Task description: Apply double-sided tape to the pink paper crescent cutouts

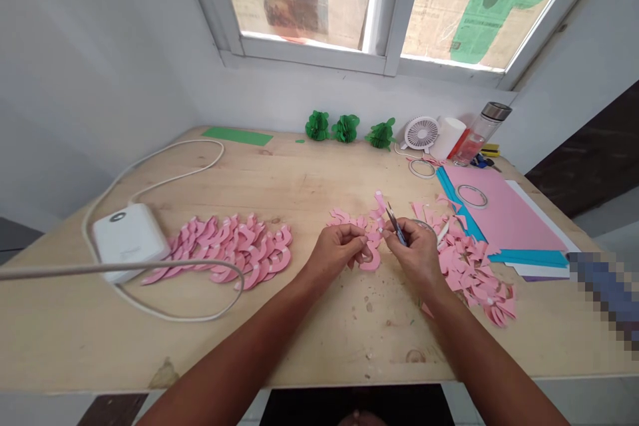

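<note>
Near the middle of the table, my left hand [342,246] is closed, its fingers pinching the left side of a curvy pink paper piece [370,262]. My right hand [415,249] is closed around small scissors [396,223], whose blades point up and away; its thumb and fingertip are at the paper's right side. More pink cut pieces [342,216] lie just beyond my left hand. A heap of pink scraps [462,273] spreads to the right of my right hand. Rows of overlapping curved pink pieces [249,246] lie at the left, with small white patches on them.
A white device [130,239] with a looping cable [174,316] sits at the left. Green paper shapes [345,128], a small fan [421,133] and a bottle [482,133] stand along the back. Pink sheets [509,210], blue strips [532,257] and a tape roll [472,196] lie right.
</note>
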`<action>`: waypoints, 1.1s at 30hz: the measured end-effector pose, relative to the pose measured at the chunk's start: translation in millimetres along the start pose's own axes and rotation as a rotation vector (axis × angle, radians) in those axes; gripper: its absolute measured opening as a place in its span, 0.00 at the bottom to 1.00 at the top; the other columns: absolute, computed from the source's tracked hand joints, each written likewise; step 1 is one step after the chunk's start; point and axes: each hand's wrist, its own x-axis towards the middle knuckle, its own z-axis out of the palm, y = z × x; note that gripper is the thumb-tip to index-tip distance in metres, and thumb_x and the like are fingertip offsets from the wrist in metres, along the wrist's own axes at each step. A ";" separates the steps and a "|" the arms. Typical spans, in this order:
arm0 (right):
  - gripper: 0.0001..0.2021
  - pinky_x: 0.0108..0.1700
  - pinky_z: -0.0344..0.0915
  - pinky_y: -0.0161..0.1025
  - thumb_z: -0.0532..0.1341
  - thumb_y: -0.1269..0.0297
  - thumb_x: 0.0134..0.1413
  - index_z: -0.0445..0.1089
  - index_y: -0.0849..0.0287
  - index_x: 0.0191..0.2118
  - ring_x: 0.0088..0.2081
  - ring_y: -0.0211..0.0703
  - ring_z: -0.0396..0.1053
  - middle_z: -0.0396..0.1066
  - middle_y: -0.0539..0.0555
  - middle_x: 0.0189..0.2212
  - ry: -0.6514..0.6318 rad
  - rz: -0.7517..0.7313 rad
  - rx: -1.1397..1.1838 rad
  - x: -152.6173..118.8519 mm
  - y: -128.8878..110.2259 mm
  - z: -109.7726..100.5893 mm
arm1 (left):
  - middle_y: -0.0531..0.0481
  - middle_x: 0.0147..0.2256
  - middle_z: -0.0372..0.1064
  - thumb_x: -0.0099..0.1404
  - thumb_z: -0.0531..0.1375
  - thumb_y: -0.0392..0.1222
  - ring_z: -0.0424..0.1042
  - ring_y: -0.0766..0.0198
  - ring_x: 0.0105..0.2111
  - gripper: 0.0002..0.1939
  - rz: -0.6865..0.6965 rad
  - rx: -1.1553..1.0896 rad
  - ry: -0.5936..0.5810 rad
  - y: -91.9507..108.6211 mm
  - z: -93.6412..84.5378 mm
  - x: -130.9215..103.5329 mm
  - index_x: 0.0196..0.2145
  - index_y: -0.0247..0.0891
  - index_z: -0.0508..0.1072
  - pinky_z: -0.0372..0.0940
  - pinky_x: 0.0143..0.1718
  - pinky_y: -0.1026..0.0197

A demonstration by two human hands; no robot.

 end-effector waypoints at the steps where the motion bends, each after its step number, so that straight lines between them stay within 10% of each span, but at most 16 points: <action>1: 0.05 0.21 0.49 0.30 0.58 0.64 0.44 0.67 0.61 0.26 0.20 0.31 0.52 0.57 0.45 0.17 -0.024 -0.007 0.009 -0.3 0.0 0.4 | 0.50 0.20 0.69 0.52 0.59 0.41 0.62 0.72 0.16 0.08 0.007 0.008 0.002 0.5 0.0 -0.1 0.25 0.32 0.68 0.55 0.16 0.70; 10: 0.06 0.24 0.52 0.31 0.58 0.63 0.47 0.67 0.61 0.27 0.23 0.33 0.56 0.60 0.47 0.21 -0.233 -0.053 0.028 -0.4 3.4 4.4 | 0.52 0.22 0.68 0.55 0.56 0.38 0.63 0.73 0.18 0.05 0.099 0.143 -0.037 3.9 0.1 -3.4 0.26 0.33 0.68 0.57 0.17 0.71; 33: 0.07 0.23 0.52 0.30 0.56 0.62 0.48 0.65 0.60 0.26 0.22 0.33 0.55 0.58 0.46 0.19 -0.239 -0.021 -0.025 -1.7 5.7 7.5 | 0.51 0.26 0.70 0.59 0.51 0.36 0.69 0.69 0.24 0.08 0.220 0.413 -0.101 -2.9 -7.8 -2.4 0.30 0.35 0.69 0.62 0.24 0.69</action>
